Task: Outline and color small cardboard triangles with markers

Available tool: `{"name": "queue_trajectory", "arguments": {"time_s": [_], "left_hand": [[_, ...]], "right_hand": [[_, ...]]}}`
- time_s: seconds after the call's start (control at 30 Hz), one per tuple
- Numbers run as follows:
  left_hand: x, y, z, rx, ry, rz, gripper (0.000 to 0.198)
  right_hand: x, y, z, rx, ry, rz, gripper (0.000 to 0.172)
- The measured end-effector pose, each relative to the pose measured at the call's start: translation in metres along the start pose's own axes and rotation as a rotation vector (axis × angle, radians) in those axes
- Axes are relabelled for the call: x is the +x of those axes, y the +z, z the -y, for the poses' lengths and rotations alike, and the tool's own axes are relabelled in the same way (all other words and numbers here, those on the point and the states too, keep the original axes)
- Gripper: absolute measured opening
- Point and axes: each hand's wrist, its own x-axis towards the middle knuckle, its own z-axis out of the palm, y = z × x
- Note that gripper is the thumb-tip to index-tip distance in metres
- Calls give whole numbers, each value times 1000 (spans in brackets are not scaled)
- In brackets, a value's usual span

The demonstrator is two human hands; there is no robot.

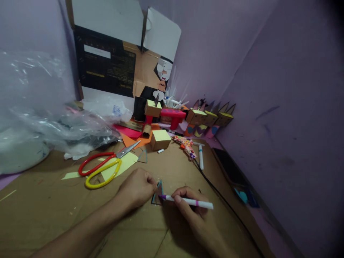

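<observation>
My right hand (192, 206) is closed round a white marker (200, 203) with a purple band. Its purple tip meets a small cardboard triangle (158, 196) edged in dark blue, which lies flat on the cardboard sheet. My left hand (141, 186) is curled, its fingertips at the triangle's left edge, pressing it down. A second triangle (143, 156) lies farther back, just beyond my left hand. Scissors (118, 156) with one red and one yellow handle rest half open on pale yellow paper (125, 165) to the left.
A yellow-topped cardboard cube (160, 140), a flower-patterned glue gun (188, 147) with a black cord and another marker (201, 157) lie behind my hands. A phone (228, 166) is at right, plastic bags (88, 125) at left. Several box-headed figures (212, 118) stand by the wall.
</observation>
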Motion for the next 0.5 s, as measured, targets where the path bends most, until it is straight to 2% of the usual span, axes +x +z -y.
{"name": "queue_trajectory", "arguments": {"time_s": [0.3,0.5], "left_hand": [[4,3,7,0,32,18,20],[3,2,4,2,50,6,20]], "right_hand": [[-4,-1,0,14,51,16,27],[-4,-1,-1,-8,20,14,27]]}}
